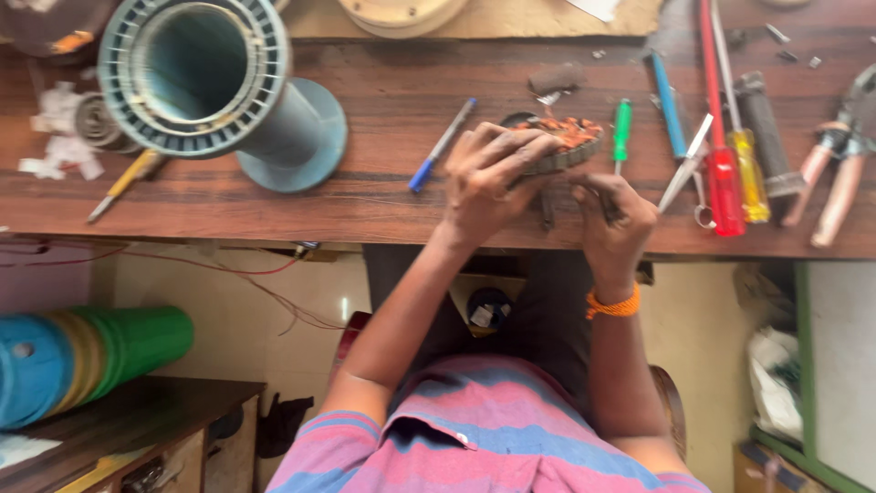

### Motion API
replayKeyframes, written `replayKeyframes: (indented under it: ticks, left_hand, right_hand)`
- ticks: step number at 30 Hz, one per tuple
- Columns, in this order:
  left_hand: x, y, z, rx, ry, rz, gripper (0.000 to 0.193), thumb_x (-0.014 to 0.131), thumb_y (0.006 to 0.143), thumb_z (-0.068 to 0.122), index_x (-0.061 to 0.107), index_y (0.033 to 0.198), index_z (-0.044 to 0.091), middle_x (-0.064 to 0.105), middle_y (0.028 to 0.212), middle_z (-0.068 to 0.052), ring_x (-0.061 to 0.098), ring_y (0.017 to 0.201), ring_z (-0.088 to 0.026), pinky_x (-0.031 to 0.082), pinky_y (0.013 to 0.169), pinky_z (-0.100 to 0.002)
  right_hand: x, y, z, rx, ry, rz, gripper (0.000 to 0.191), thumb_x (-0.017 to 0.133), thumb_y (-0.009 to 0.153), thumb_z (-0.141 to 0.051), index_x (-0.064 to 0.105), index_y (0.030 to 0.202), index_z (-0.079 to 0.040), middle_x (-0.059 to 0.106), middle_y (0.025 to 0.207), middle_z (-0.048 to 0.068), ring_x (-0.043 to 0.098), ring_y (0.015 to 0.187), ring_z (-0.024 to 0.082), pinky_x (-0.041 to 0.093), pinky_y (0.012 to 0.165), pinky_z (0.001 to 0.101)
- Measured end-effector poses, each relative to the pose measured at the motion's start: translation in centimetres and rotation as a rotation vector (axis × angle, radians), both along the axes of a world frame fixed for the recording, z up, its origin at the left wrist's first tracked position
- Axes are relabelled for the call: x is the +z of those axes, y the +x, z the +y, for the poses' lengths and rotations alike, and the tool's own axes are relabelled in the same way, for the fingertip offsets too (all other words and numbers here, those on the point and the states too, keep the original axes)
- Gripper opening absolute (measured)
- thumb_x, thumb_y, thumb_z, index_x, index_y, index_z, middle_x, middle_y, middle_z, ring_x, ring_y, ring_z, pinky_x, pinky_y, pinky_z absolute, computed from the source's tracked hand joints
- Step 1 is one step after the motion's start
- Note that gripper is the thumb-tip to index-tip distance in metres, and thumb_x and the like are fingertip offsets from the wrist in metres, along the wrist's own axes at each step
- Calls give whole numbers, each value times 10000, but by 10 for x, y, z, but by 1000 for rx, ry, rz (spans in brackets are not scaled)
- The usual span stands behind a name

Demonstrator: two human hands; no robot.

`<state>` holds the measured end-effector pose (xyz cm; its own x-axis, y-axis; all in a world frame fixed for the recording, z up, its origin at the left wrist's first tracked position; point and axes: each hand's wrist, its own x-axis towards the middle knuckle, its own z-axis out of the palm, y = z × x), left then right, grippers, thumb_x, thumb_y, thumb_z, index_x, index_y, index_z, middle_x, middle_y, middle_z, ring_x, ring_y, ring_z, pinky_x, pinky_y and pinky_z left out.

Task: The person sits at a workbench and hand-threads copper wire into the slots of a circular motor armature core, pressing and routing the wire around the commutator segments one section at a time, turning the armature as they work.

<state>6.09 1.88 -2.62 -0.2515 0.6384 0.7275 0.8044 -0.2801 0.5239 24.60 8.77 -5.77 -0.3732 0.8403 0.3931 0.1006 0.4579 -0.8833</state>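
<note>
Wooden bench (228, 196) — hands (488, 178) grip stator (561, 146).

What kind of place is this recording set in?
Probably a small motor-repair workshop: a copper-wound stator ring under the left hand, a large grey plastic wire spool, and red-handled screwdrivers on a worn wooden bench.

A repair workshop: screwdrivers (725, 173) and pliers (835, 178) lie right of the hands on a worn wooden bench (228, 205), a large spool (205, 78) left.

Grey spool (219, 87) (upended), red screwdriver (724, 173)
</note>
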Motion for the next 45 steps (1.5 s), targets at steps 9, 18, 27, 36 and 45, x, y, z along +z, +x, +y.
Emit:
replayKeyframes:
  ticks: [9,18,27,36,45]
  left_hand:
    - [37,31,-25,160,-14,17,427,830,857,244,691,1259,204,692,1252,36,624,1118,-204,516,983,-351]
    - [50,6,-19,-102,-37,100,423,852,796,253,731,1197,196,734,1186,49,658,994,-174,576,925,-322]
    - [54,0,-2,-241,-37,26,458,874,768,207,699,1188,149,713,1174,-24,659,1021,-233,568,944,-363]
    - [2,-7,20,-126,31,133,443,890,813,218,682,1187,103,694,1163,-37,654,1012,-252,514,881,-403]
    - [-10,-23,11,-128,48,138,432,859,862,251,655,1217,112,677,1186,-16,638,1017,-240,496,877,-396]
  right_hand:
    - [7,5,-24,-74,76,105,109,792,1072,-8,701,1040,44,716,906,45,647,833,53,508,764,207]
    - [27,16,-26,-93,74,70,76,739,1061,10,684,1107,36,738,956,76,646,794,44,507,767,229]
    - [36,19,-12,-114,83,43,97,759,1030,-13,691,1083,31,715,877,91,617,779,94,493,724,257]
    - [-1,17,15,-53,136,-63,84,738,1067,-41,696,1106,20,728,949,113,693,835,147,525,773,282]
    - [31,4,19,105,306,-136,81,773,1083,-58,708,1066,-14,746,944,111,695,735,143,506,677,254]
